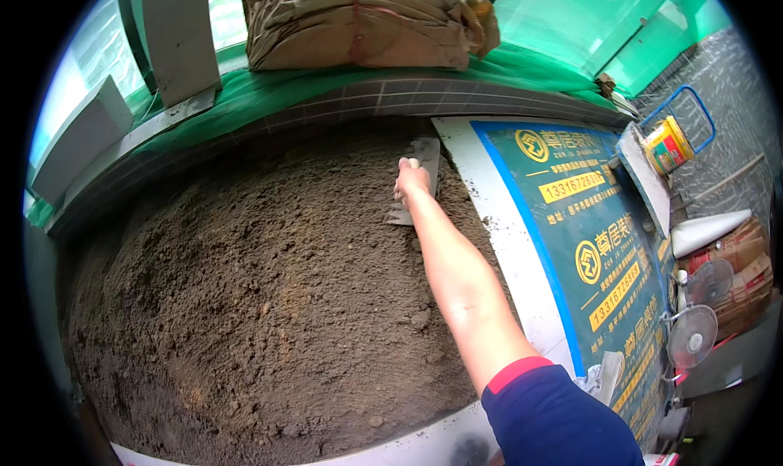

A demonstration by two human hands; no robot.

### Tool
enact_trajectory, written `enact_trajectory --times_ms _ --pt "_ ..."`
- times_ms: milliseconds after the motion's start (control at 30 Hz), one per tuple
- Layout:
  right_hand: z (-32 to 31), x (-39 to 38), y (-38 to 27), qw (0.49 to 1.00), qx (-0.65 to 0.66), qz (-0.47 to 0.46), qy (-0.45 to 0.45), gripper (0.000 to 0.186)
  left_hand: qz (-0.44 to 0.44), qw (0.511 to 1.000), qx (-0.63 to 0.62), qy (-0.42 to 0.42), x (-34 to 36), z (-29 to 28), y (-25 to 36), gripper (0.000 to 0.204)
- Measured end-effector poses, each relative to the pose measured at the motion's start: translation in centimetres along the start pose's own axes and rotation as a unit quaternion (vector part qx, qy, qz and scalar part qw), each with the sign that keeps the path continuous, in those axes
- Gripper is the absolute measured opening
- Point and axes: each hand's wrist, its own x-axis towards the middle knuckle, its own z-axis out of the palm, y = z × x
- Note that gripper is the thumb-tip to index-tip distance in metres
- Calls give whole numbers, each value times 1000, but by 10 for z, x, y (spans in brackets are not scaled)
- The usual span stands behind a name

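Note:
My right hand (410, 181) reaches far forward and grips the handle of a flat grey steel trowel (418, 172). The trowel blade lies on a wide bed of loose brown sandy mortar (269, 295), near its far right edge. My forearm stretches over the mortar, with a dark blue sleeve with a red cuff (546, 409) at the lower right. My left hand is out of sight.
A blue and white printed floor sheet (595, 246) borders the mortar on the right. Brown paper sacks (359, 22) lie on a green-netted ledge behind a tiled curb (351, 99). A yellow tub (667, 144), two small fans (693, 335) and cardboard boxes stand at right.

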Motion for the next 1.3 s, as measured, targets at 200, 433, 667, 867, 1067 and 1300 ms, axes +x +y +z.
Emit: enact_trajectory --times_ms 200,433,667,867,1067,1300 --pt "-53 -27 47 999 -24 -21 21 40 50 999 2 4 25 -20 4 50" --pt "-186 -133 83 993 -64 22 -95 35 105 994 14 3 45 -62 37 49" --pt "-291 -142 118 995 101 19 13 42 127 990 57 10 53 -83 70 49" --pt "-231 -99 110 952 299 69 6 44 94 992 86 19 49 -82 74 49" --pt "-124 -29 37 941 336 48 10 47 49 994 92 18 41 -71 72 49" --pt "-46 51 -18 960 268 -12 -81 51 31 996 82 11 45 -56 74 49"
